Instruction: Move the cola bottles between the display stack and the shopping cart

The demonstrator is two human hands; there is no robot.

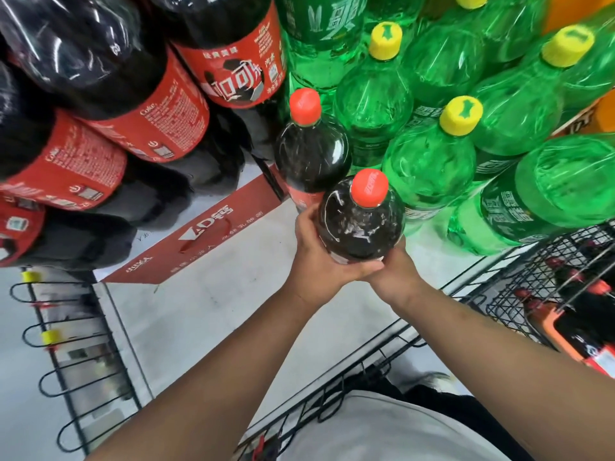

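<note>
Head view shows both hands wrapped around one cola bottle [361, 224], upright with its red cap [369, 188] toward the camera. The left hand [316, 257] grips its left side and the right hand [397, 272] cups it from beneath on the right, fingers curled against the body. It hangs just beside a second upright cola bottle [311, 154], at the edge of the green bottles [429, 161]. The cola display stack [133, 128] fills the upper left, above a red carton [206, 234]. The wire shopping cart [509, 301] sits lower right, with more cola bottles [579, 314] inside.
</note>
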